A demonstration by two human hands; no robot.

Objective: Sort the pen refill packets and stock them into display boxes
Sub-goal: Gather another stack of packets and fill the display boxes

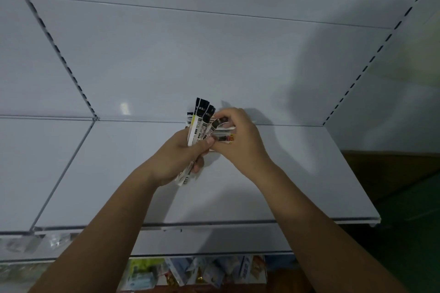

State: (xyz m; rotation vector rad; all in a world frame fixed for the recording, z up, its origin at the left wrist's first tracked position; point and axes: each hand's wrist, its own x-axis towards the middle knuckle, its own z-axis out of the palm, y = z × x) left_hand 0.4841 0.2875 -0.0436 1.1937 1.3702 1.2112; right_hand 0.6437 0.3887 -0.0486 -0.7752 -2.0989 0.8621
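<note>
Above the shelf [285,173], left hand [176,159] grips fanned refill packets [200,123]; right hand [240,140] pinches one packet [218,123]. Best: pull it straight out, hold fan tight.

I have both hands up over a white shelf [285,185]. The left hand [173,159] grips a fanned bunch of pen refill packets [200,121] — black tops pointing up toward the back panel [166,54], lower ends sticking out below the palm. The right hand [240,143] touches the left, its fingers [229,115] curled round a few crosswise packets [223,137]. Below the shelf's front edge I make out packaged goods [190,271] — too blurred to read.
</note>
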